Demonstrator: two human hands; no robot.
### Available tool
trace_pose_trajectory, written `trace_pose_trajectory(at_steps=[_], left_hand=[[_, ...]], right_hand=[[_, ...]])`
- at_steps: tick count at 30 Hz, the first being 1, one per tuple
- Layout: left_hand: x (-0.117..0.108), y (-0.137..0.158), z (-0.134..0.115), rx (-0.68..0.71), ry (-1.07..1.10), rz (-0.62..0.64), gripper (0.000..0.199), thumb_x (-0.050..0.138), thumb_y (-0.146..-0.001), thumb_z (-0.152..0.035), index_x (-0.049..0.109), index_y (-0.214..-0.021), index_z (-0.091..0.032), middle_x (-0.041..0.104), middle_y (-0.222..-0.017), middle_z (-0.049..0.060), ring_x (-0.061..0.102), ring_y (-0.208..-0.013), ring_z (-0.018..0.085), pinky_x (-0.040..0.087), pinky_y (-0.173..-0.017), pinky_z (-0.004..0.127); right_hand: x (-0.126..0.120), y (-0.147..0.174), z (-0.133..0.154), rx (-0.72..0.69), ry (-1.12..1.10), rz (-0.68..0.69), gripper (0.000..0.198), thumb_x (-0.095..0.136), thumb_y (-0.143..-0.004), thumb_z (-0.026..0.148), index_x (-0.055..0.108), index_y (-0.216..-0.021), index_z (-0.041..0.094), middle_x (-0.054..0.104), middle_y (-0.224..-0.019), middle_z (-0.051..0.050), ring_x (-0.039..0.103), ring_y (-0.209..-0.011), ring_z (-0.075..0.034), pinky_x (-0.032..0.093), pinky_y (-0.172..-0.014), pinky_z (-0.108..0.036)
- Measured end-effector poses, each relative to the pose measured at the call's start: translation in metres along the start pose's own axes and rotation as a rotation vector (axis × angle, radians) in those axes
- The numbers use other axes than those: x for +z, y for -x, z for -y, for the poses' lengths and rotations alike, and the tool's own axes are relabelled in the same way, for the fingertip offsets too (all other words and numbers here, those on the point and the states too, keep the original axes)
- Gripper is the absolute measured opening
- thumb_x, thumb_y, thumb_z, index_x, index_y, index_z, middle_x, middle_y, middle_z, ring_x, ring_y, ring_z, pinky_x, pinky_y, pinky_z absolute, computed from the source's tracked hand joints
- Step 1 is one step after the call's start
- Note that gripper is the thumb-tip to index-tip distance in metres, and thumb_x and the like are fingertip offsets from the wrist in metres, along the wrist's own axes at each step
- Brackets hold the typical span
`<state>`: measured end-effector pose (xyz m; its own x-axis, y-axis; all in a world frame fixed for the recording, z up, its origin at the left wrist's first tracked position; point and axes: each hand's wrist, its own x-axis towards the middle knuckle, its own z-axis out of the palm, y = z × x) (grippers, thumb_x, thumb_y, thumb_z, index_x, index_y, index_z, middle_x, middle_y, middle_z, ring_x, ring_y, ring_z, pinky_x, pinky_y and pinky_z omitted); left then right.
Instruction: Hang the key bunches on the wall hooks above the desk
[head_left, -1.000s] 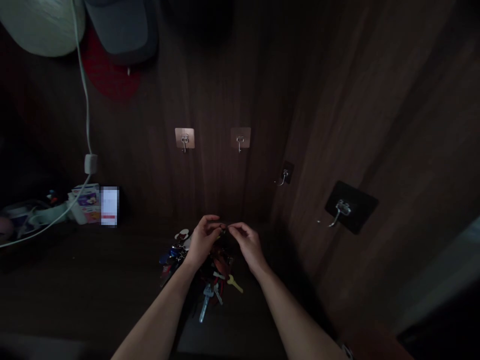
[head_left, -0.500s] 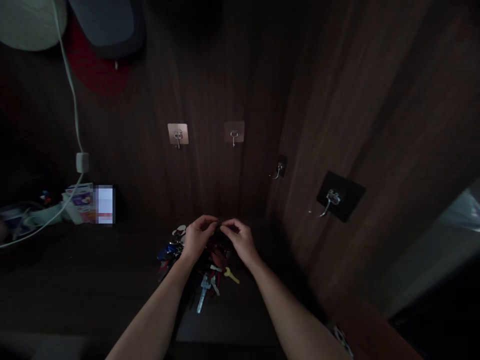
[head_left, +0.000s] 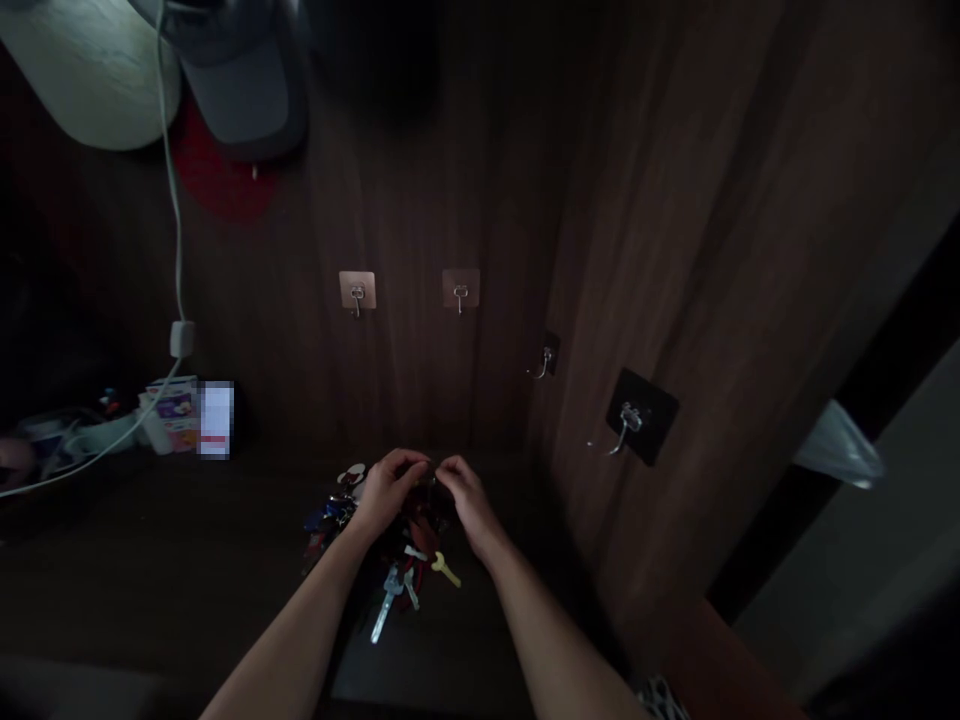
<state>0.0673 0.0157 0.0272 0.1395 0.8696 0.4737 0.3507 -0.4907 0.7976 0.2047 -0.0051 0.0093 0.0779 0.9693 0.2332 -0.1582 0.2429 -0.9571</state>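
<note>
A pile of keys and key chains lies on the dark wooden surface against the back panel. My left hand (head_left: 385,494) is over the middle of the pile, thumb and fingers pinched together at its far side. Facing it, my right hand (head_left: 465,496) pinches close to the left fingertips. Whatever small thing is between them is too dark to make out. A long silver key (head_left: 385,606) and a yellow key (head_left: 447,570) stick out toward me below the hands. A reddish-brown tag (head_left: 424,533) lies between the wrists. Blue key fobs (head_left: 322,517) show left of my left hand.
Metal hooks on adhesive pads, one a pale pad (head_left: 357,290) and one a black pad (head_left: 642,416), are on the back and right panels. Caps, including a grey cap (head_left: 238,105), hang upper left. A white cable (head_left: 174,210) runs down past small boxes (head_left: 176,410).
The view has shifted, so the hooks and caps sit lower in the picture. Both hands stay pinched close together over the keys, with slight finger movement.
</note>
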Motion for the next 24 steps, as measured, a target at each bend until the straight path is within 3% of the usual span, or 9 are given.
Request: trace_pose_trajectory(at_steps=[18, 24], left_hand=[[0.005, -0.008, -0.002, 0.034, 0.015, -0.121, 0.021, 0.055, -0.077, -0.036, 0.068, -0.083, -0.021, 0.069, -0.083, 0.003, 0.063, -0.081, 0.018, 0.049, -0.076, 0.029], [-0.006, -0.004, -0.005, 0.058, -0.009, -0.102, 0.027, 0.051, -0.08, -0.035, 0.066, -0.098, -0.023, 0.069, -0.098, 0.003, 0.062, -0.094, 0.019, 0.047, -0.084, 0.03]], right_hand=[[0.004, -0.007, -0.002, 0.099, -0.436, 0.067, 0.025, 0.07, -0.065, 0.037, 0.052, -0.075, 0.022, 0.059, -0.067, 0.003, 0.057, -0.065, -0.013, 0.043, -0.061, -0.025], [0.0, -0.014, 0.003, 0.114, -0.556, 0.008, 0.027, 0.074, -0.063, 0.033, 0.055, -0.078, 0.021, 0.064, -0.071, 0.003, 0.061, -0.067, -0.012, 0.046, -0.063, -0.024]])
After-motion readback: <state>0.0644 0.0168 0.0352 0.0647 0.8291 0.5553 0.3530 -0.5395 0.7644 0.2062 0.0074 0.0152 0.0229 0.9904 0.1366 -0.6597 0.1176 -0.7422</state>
